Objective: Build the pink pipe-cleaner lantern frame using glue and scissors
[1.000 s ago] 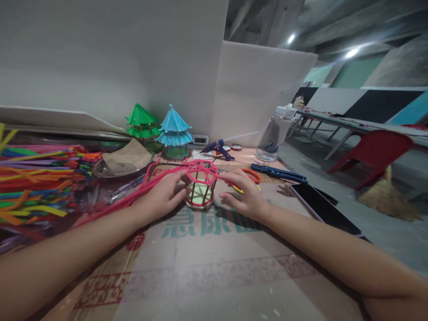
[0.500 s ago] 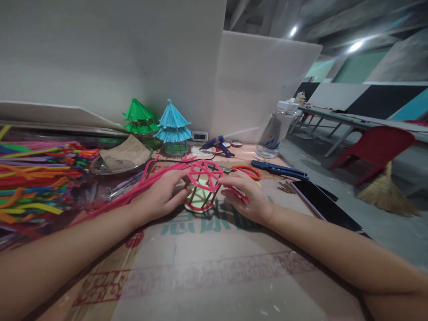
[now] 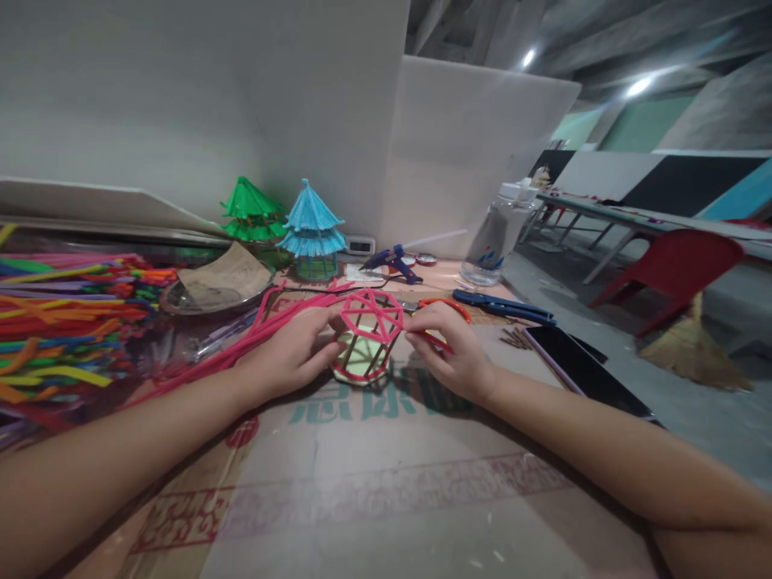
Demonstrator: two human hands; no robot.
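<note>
A small pavilion frame (image 3: 372, 315) stands in front of me, with a pink spoked top, brown stick posts and a pink ring on a pale green base (image 3: 362, 370). My left hand (image 3: 307, 346) is curled against its left side, fingers at the top rim and thumb lower down by the posts. Beside the right edge of the top, my right hand (image 3: 452, 350) pinches a pink pipe cleaner (image 3: 435, 342), part of which lies across the palm. The fingertips there are close to the rim; whether they touch it I cannot tell.
Bundles of coloured pipe cleaners (image 3: 66, 314) lie left. Behind stand green (image 3: 250, 211) and blue (image 3: 310, 229) pavilions, a glue gun (image 3: 393, 261) and a water bottle (image 3: 498, 233). Orange-handled scissors (image 3: 449, 305), blue pliers (image 3: 503, 307) and a phone (image 3: 588, 374) are right.
My right hand has turned slightly, and the pipe cleaner in it has shifted at the rim. The frame's top has tilted a little to the right. My left hand stays about where it was.
</note>
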